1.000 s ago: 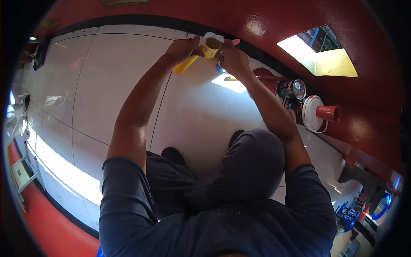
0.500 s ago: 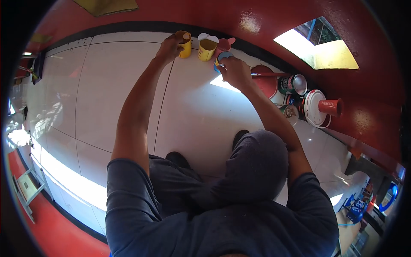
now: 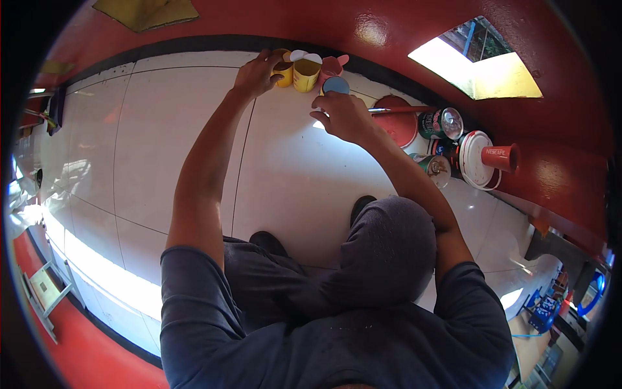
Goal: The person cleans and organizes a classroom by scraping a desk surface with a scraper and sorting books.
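Note:
My left hand (image 3: 256,78) is curled around the side of a yellow cup (image 3: 284,75) with a brown inside, thumb in front. Touching or nearly touching it is a pale yellow cup (image 3: 306,76) with white rounded ears. A pink cup (image 3: 332,67) with an ear-like flap stands beside that, near the wall. In front of the pink one is a blue-topped cup (image 3: 336,85), its lower part hidden by my right hand (image 3: 345,117). The right thumb and fingers are apart, just on the near side of the blue-topped cup.
To the right lie a red round lid (image 3: 396,129), a paintbrush (image 3: 402,109), paint cans (image 3: 442,124) and a white-lidded bucket (image 3: 475,160) with a red Nescafe cup (image 3: 500,158). A red wall (image 3: 291,19) with a dark base strip runs behind. Light tiles (image 3: 175,129) cover the floor.
The yellow cup has moved right, up against the pale yellow cup, with my left hand on it. My right hand has drawn back slightly from the blue-topped cup, its fingers parted.

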`<state>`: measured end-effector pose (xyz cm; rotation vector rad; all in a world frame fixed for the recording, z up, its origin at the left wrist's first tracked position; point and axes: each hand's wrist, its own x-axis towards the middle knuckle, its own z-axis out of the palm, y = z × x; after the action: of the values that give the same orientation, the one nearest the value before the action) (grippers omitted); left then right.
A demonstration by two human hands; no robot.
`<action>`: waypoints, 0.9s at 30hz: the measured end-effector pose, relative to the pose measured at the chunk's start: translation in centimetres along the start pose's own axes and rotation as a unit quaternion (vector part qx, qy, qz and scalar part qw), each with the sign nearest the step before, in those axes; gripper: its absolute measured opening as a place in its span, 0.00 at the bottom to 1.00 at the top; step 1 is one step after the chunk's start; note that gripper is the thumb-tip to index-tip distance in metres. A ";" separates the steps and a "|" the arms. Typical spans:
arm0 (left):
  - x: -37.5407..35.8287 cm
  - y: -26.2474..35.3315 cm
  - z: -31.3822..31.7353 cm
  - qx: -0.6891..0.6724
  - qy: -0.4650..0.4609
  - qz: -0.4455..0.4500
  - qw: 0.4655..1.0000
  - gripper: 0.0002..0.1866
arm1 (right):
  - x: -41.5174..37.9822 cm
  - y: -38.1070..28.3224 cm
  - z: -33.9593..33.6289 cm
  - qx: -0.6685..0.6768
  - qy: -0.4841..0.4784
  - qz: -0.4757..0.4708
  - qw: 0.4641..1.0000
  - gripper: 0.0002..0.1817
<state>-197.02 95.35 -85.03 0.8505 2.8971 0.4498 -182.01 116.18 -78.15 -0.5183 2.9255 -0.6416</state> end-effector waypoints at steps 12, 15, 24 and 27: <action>-16.6 0.2 -13.7 -0.074 -0.067 -0.184 0.978 0.30 | -8.1 -10.5 -20.8 0.240 -0.408 -0.132 0.871 0.22; -30.1 3.6 -19.4 -0.139 -0.080 -0.400 0.902 0.32 | -11.2 -15.4 -23.8 0.072 -0.434 -0.096 0.893 0.25; -71.4 43.2 -35.4 -0.301 0.080 -0.778 0.546 0.26 | -19.6 -32.4 -41.5 -0.163 -0.561 -0.282 0.761 0.26; -79.1 57.4 -36.8 -0.293 0.147 -0.859 0.393 0.23 | -19.4 -39.7 -44.3 -0.204 -0.539 -0.354 0.736 0.27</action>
<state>-107.01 89.22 -32.35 -2.2041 1.7149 1.0097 -159.22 106.25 -20.75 -1.4604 1.6418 0.2835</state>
